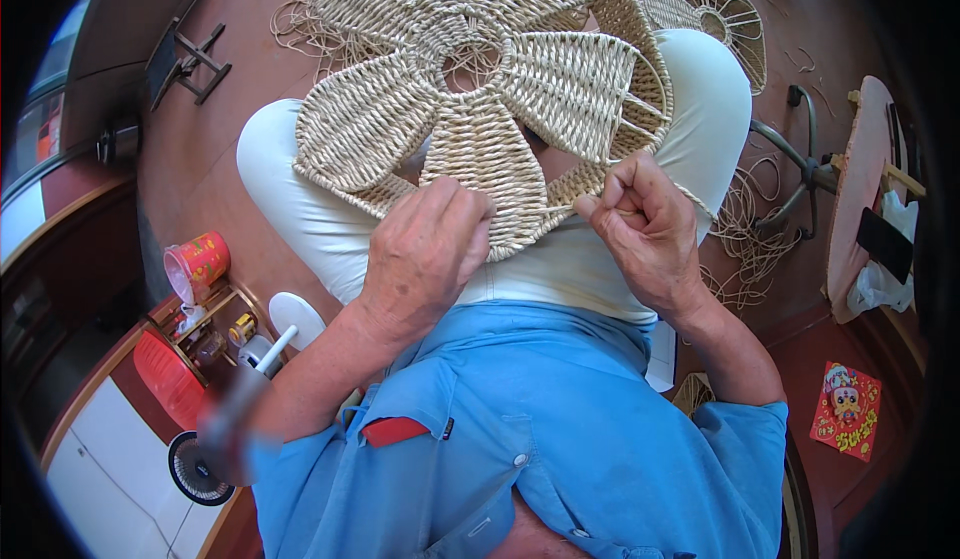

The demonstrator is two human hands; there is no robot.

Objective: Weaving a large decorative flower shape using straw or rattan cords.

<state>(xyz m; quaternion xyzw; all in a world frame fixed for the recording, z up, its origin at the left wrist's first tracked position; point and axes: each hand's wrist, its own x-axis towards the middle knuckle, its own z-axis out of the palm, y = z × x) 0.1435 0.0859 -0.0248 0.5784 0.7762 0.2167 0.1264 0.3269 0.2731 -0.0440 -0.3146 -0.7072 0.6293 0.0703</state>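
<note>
A flower-shaped woven basket [485, 159] of pale twisted cord lies across my lap, with broad petals around an open ring centre. My left hand [428, 244] is closed at the near petal's left edge; its fingertips are hidden behind the knuckles. To the right of that petal, my right hand [648, 229] is closed in a pinch beside the basket's rim. A length of cord [697, 202] runs out past this hand toward my right knee. Bare cords span the gap next to the right petal, where the weave stops short of the rim.
Loose cord [745, 224] lies tangled on the floor at right, near a chair base [805, 169]. Another flower-shaped woven piece [709, 23] rests at far right. At left stand a red bucket [197, 264], a red plastic basket [165, 379] and a small black fan [198, 469].
</note>
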